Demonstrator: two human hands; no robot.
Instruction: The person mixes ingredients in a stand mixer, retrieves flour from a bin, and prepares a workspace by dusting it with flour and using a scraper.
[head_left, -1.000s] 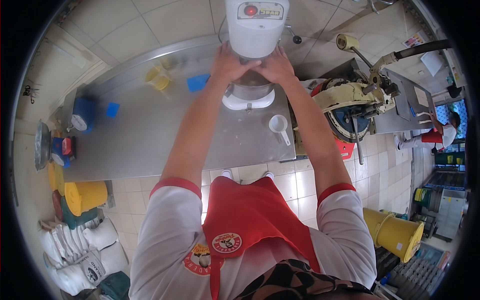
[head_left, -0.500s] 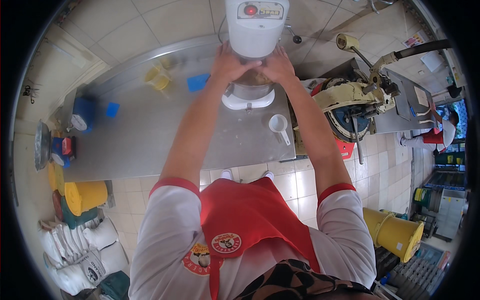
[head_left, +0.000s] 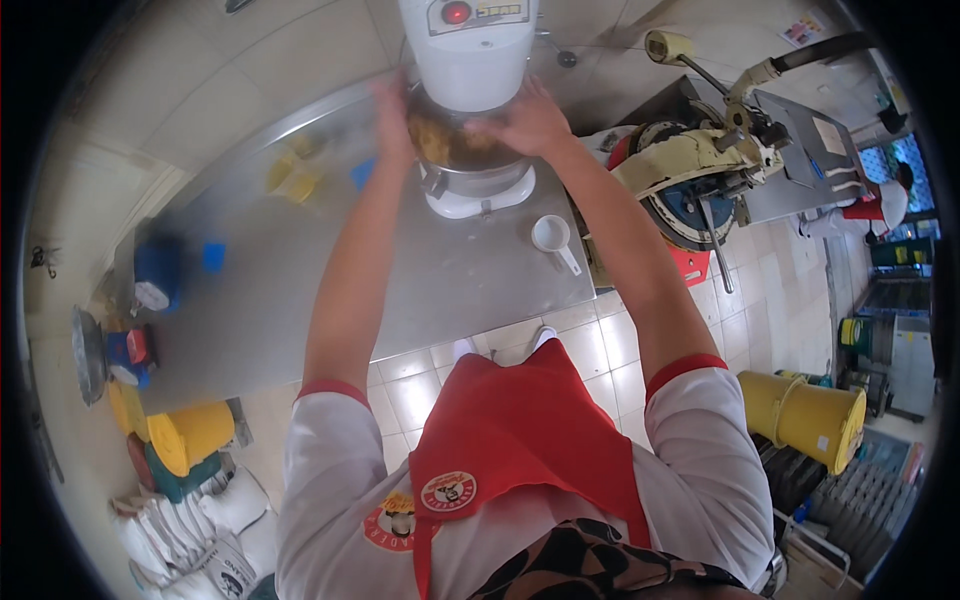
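A white stand mixer (head_left: 466, 60) with a red button stands on the steel table, its metal bowl (head_left: 470, 175) holding a yellow-brown mass (head_left: 435, 135). My left hand (head_left: 393, 120), blurred, is at the bowl's left side; whether it grips the rim is unclear. My right hand (head_left: 530, 125) is at the bowl's right side, fingers apart, thumb reaching inward over the opening. A white measuring cup (head_left: 550, 235) lies right of the mixer's base. Left of my left hand are a blue square (head_left: 362, 172) and a blurred yellow jug (head_left: 295, 170).
The steel table (head_left: 250, 310) carries blue items and a scale (head_left: 158, 275) at left. An old cream-painted machine (head_left: 690, 170) adjoins at right, with a co-worker (head_left: 880, 205) beyond. Yellow bins (head_left: 800, 420) and white sacks (head_left: 225, 505) are on the floor.
My hands have spread apart, the left outward, uncovering more of the bowl's contents. The view has shifted, so the mixer appears higher and further left in the picture.
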